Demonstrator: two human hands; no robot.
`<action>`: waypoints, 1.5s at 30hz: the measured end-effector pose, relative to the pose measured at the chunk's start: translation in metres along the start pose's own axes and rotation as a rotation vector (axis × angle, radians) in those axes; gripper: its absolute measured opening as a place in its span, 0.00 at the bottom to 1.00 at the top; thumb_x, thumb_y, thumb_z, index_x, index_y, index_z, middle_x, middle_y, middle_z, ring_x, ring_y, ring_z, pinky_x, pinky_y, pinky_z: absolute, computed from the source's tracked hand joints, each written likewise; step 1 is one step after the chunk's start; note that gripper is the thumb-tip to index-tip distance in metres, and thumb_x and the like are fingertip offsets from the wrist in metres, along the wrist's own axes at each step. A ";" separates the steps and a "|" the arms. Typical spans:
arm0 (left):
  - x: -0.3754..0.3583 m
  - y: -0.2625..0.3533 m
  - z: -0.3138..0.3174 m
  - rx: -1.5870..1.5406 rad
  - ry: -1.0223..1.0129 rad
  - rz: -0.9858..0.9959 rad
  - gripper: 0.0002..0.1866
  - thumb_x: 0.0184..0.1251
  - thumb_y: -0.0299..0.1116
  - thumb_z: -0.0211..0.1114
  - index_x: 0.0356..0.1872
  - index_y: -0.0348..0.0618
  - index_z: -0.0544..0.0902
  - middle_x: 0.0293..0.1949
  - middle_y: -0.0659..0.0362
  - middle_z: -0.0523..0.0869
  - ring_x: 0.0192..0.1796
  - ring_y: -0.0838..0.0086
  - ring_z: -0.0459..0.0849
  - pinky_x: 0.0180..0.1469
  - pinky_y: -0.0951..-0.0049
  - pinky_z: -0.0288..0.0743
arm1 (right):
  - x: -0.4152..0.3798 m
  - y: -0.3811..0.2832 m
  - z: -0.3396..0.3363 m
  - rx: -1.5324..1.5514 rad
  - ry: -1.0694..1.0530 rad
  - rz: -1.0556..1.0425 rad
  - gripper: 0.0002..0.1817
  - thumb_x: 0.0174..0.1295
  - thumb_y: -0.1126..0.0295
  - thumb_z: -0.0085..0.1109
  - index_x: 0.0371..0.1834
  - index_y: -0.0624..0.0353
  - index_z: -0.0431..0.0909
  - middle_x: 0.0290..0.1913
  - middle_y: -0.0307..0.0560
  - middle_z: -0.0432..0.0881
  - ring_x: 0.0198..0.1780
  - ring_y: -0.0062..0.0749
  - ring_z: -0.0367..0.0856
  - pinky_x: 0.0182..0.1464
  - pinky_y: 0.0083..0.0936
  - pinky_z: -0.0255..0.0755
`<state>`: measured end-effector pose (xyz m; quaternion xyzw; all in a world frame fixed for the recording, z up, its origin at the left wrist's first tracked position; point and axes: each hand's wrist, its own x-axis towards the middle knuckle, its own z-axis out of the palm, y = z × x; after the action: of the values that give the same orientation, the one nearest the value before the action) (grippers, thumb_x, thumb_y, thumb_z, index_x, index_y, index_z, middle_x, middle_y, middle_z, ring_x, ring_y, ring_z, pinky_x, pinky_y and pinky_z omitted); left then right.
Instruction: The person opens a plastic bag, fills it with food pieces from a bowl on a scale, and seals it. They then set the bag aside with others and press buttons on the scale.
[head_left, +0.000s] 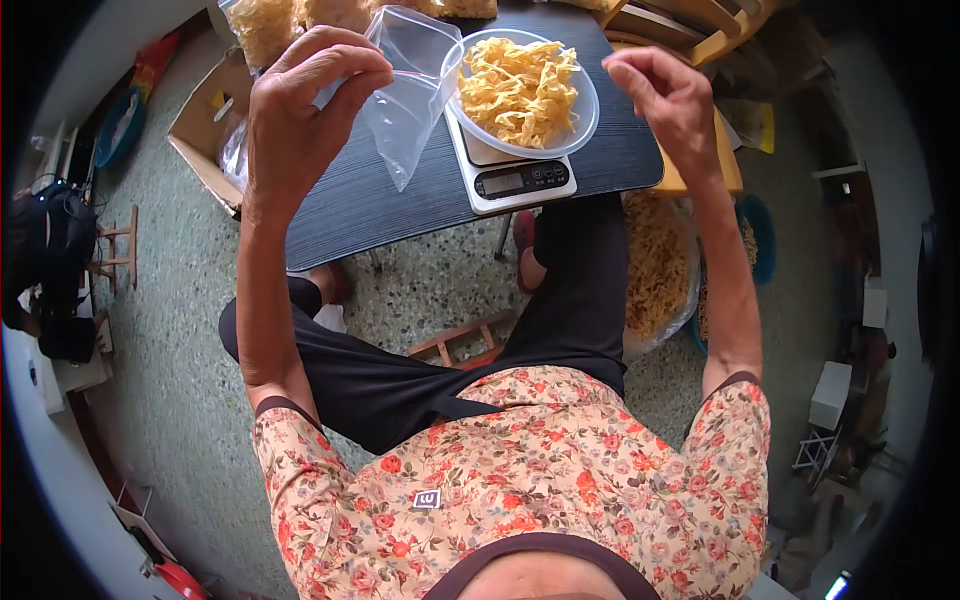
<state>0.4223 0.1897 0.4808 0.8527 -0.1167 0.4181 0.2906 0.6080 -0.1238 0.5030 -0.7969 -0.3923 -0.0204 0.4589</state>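
My left hand pinches the edge of a clear plastic zip bag between thumb and fingertips. The bag hangs over the dark table, and no contents show in it. Beside it, a translucent round bowl of pale yellow, curled dried strips rests on a white digital scale. The figures on the scale's display are too dim to read. Right of the bowl, my right hand is raised with thumb and fingers drawn together. Whether anything small is between those fingertips cannot be made out.
Filled bags line the table's far edge. A cardboard box stands to the left. Below right, a large plastic-lined container holds more dried strips, near a teal basin. A wooden chair is at the back right.
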 end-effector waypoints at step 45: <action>0.000 0.013 0.008 -0.107 -0.076 -0.152 0.05 0.61 0.23 0.76 0.38 0.38 0.90 0.39 0.59 0.88 0.42 0.73 0.88 0.45 0.73 0.81 | 0.043 -0.071 0.055 0.406 0.183 -0.035 0.09 0.68 0.75 0.70 0.48 0.65 0.81 0.31 0.40 0.86 0.29 0.17 0.82 0.31 0.16 0.76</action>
<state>0.4219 0.1752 0.4824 0.8576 -0.0847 0.3553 0.3621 0.5738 -0.0373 0.5383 -0.6761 -0.3589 -0.0211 0.6432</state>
